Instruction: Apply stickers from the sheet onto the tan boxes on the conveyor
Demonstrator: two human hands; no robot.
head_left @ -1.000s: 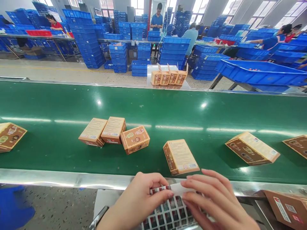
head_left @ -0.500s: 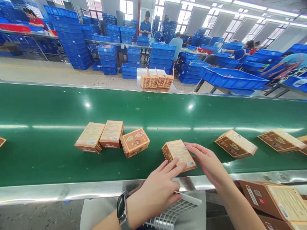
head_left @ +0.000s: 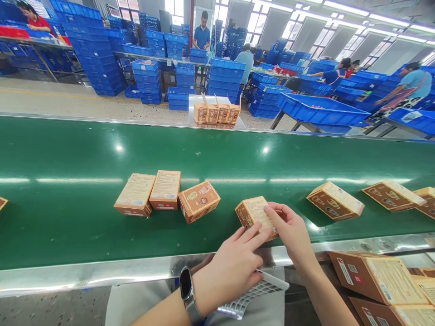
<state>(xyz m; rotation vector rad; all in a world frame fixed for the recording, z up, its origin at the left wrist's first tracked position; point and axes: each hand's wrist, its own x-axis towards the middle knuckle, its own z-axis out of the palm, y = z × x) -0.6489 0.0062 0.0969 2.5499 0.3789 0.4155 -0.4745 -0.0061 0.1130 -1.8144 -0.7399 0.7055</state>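
Observation:
A small brown-and-cream cardboard box (head_left: 255,209) lies on the green conveyor belt, its printed text panel up. My right hand (head_left: 292,231) grips its right side, thumb on the top panel and fingers bent over the far edge. With the watch on its wrist, my left hand (head_left: 238,260) reaches in from the lower left. Its outstretched fingers rest on the box's near part, while thumb and curled index finger pinch a whitish sheet with a grid pattern (head_left: 253,296). What the right fingertips cover is hidden.
Left of my hands sit three similar boxes (head_left: 200,201); more boxes (head_left: 335,201) lie to the right. Brown cartons (head_left: 377,276) stand at lower right. A metal rail (head_left: 102,271) edges the belt. Beyond are open-flapped boxes (head_left: 217,113), blue crates (head_left: 226,74) and several people.
My right thumb has come down onto the box's top panel and the hand has closed in on it. The boxes at left appear shifted right in view.

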